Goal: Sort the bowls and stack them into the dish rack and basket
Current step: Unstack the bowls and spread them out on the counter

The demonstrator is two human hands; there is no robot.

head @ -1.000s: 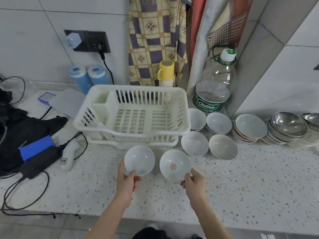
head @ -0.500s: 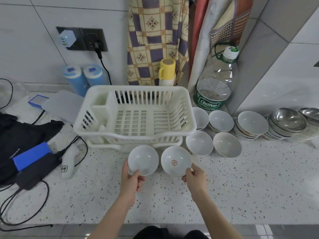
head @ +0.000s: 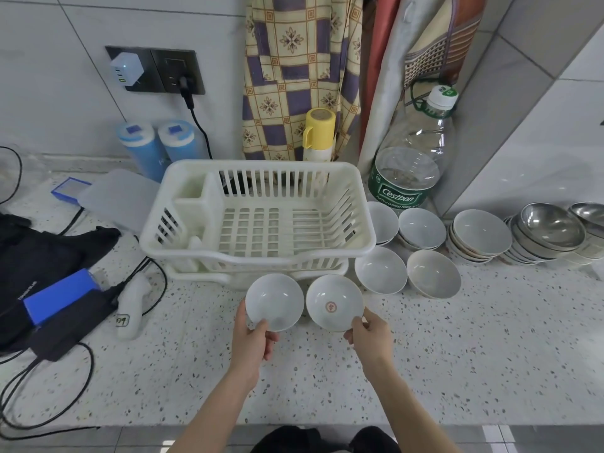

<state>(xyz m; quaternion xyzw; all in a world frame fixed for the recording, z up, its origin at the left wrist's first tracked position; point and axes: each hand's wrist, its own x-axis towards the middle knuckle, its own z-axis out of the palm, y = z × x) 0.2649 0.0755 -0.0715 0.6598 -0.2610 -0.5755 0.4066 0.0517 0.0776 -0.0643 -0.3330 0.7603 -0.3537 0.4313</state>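
Note:
My left hand (head: 251,341) grips a plain white bowl (head: 274,300) by its near rim. A white bowl with a red mark inside (head: 334,302) is pinched at its near rim by my right hand (head: 371,336). Both bowls hang side by side just in front of the white plastic dish rack (head: 196,253), which holds no dishes. To the rack's right stand two single white bowls (head: 380,269) (head: 433,273), small stacks of white bowls (head: 421,225) (head: 480,233) and stacked steel bowls (head: 552,223).
A large water bottle (head: 411,158) and a yellow-capped flask (head: 318,134) stand behind the rack. Black bags (head: 39,256), a blue pack (head: 60,295), cables and a white device (head: 132,305) lie at left. Two blue canisters (head: 163,145) stand by the wall.
Both hands have carried their bowls a little away from me, closer to the rack's front edge. The view has tilted slightly.

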